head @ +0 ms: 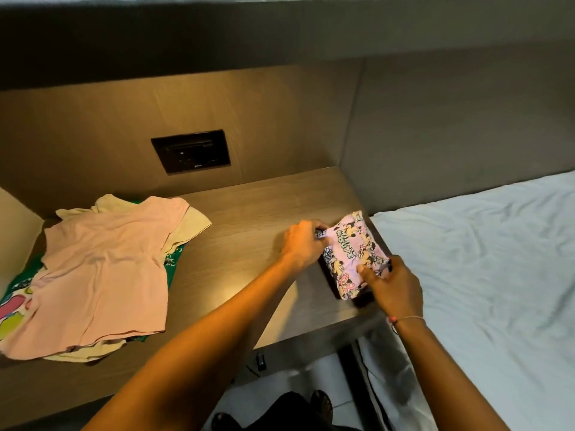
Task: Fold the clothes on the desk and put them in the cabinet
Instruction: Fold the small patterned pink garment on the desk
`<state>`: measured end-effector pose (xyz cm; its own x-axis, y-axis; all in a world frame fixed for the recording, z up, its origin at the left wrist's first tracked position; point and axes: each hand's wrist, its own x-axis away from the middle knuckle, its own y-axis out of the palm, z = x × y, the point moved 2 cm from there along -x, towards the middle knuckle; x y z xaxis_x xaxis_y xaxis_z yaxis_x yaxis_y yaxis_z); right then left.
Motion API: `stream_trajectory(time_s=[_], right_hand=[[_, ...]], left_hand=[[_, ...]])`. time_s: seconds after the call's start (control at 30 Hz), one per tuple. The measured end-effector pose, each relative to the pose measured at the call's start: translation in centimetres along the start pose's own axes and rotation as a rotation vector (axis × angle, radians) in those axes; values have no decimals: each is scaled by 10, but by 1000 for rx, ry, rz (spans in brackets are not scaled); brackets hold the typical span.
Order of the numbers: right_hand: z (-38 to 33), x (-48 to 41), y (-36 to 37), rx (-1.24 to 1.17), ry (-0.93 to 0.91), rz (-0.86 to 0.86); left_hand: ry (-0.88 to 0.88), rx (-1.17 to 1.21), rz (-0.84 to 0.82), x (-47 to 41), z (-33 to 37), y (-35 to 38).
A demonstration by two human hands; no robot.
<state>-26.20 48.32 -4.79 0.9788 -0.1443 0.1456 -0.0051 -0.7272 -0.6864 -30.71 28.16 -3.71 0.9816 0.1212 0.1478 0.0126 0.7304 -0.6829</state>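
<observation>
Both our hands work a small folded pink cartoon-print garment [353, 253] at the right end of the wooden desk [249, 219], beside a white bed [485, 259]. Our left hand [303, 244] pinches its far left edge; our right hand [393, 289] presses and grips the near corner, hiding that part. Lettering on it seems to read "Minnie". Far left lies a pink shirt [102, 275] over a cream garment [193, 223] and a green garment [172, 262], mostly covered. The wall socket panel's [190, 151] label is unreadable.

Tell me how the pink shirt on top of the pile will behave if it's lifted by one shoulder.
The pink shirt lies wrinkled and flat over the pile, so it is probably floppy and would drape and hang. It looks thin, so likely light. It may drag the cream garment beneath it slightly.
</observation>
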Motion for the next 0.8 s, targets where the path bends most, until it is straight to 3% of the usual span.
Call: stream_trajectory(time_s=[0.1,0.2,0.33,0.43,0.67,0.8], right_hand=[[17,-2,-3,185,-69,-33],[22,-14,-9,307,-290,51],[15,-39,11,516,-509,-231],[27,-51,22,593,-506,-335],[30,-57,21,653,-459,-332],[-2,-42,23,567,-511,-164]], left_hand=[[121,-292,11,11,-4,17],[283,-408,-10,38,-21,35],[308,-531,-133,49,-38,56],[295,-556,-140,42,-36,61],[287,-578,-103,47,-32,50],[175,-507,87,81,-63,2]])
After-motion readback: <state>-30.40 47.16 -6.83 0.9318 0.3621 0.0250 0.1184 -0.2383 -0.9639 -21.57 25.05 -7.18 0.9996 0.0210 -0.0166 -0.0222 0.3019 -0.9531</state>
